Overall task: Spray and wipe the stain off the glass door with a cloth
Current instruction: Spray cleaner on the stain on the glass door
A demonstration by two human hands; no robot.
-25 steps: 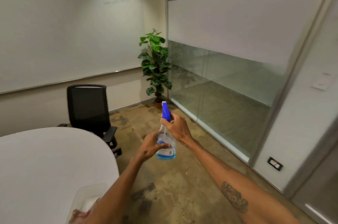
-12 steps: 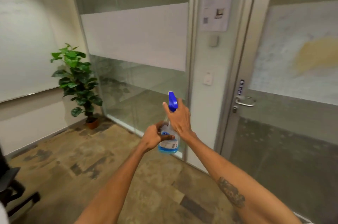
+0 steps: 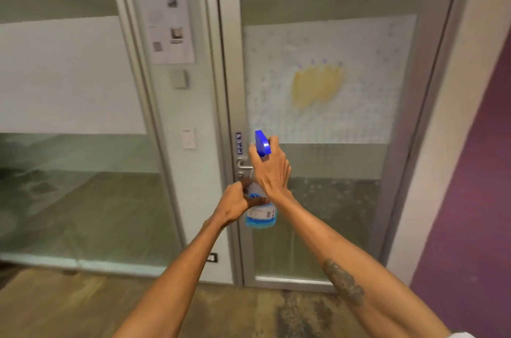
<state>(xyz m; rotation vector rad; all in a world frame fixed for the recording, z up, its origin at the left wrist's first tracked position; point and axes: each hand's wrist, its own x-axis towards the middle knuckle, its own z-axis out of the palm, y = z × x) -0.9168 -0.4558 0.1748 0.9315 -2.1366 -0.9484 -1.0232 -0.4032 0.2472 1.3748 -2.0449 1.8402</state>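
Note:
A clear spray bottle point(image 3: 260, 216) with blue liquid and a blue trigger head is held upright in front of me. My right hand point(image 3: 271, 169) grips its neck and trigger. My left hand point(image 3: 237, 202) holds its body from the left. The glass door point(image 3: 326, 194) stands straight ahead, with a frosted band across its middle. A yellow stain point(image 3: 315, 86) is smeared on that band, above and right of the bottle. The door's metal handle point(image 3: 243, 166) shows just behind my hands. No cloth is in view.
A fixed glass wall point(image 3: 69, 116) with a frosted strip runs to the left. Between it and the door, a grey post point(image 3: 190, 177) carries a paper notice point(image 3: 168, 25) and a light switch point(image 3: 188, 138). A purple wall point(image 3: 470, 213) rises at the right.
My view has swung right from the table, chair and plant to face the door. Both hands kept hold of the bottle and the door now looks closer.

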